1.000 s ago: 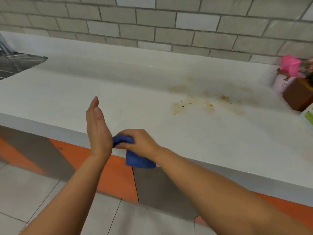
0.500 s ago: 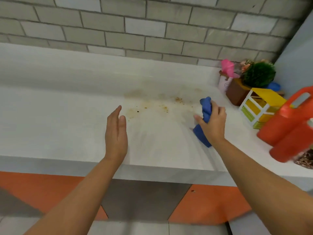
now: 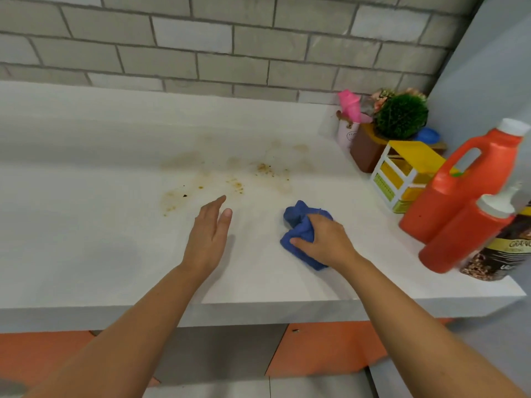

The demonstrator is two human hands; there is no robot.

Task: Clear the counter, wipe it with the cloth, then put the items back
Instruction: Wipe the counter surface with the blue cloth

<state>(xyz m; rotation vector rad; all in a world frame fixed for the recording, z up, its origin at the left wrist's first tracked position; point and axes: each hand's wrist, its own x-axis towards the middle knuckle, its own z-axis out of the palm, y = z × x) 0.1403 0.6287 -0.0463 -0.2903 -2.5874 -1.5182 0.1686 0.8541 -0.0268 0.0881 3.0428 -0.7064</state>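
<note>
Head view: right hand [image 3: 324,242] grip clenched on the blue cloth [image 3: 298,222], pressed to the tabletop [image 3: 86,225]; left hand [image 3: 208,237] released. Stains [image 3: 235,183] lie beyond-left of the grip; a wide rightward sweep could topple the red jug [image 3: 459,196]

A second ago the right hand [image 3: 324,242] held the blue cloth [image 3: 300,225] off the front edge of the counter [image 3: 86,239], well short of the brown stain [image 3: 230,182]. It then lifted the cloth up to the right of the stain. Now the cloth is down on the counter, bunched under that hand, near the stain's right end. The left hand [image 3: 209,234] has come forward, fingers tipped toward the stain.
</note>
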